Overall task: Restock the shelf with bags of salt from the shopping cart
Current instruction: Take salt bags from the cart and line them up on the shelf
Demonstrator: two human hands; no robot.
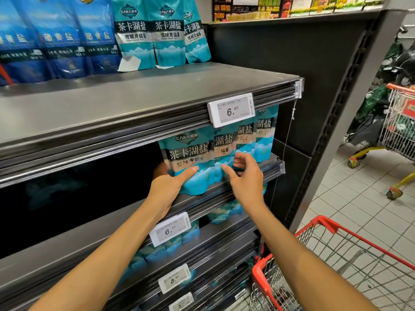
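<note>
Head view, nearest first: at the lower right of the frame sits the red-rimmed wire shopping cart (336, 261), and no salt is visible in the part of its basket that shows. Both forearms rise from the bottom edge toward the centre. The left hand (167, 187) grips the lower left of the front teal salt bag (190, 162), thumb laid across its face and the other fingers hidden behind it. The right hand (243, 176) is half open, fingers loosely bent and spread, fingertips (225, 169) touching or just short of the neighbouring bags; I cannot tell which, and it clasps nothing.

The held bag stands upright at the front edge of the middle shelf (202, 198), just left of a row of matching bags (253, 140) under the price tag (231, 110) reading 6.80. Left of it the shelf is dark.

The pouch looks like glossy, soft film over loose grain, so it is likely dense for its size, slippery and prone to slump. Holding low with support beneath seems safest.

Farther up, at the upper left, more teal bags (148, 32) and dark blue bags (56, 37) stand on the top shelf.
</note>
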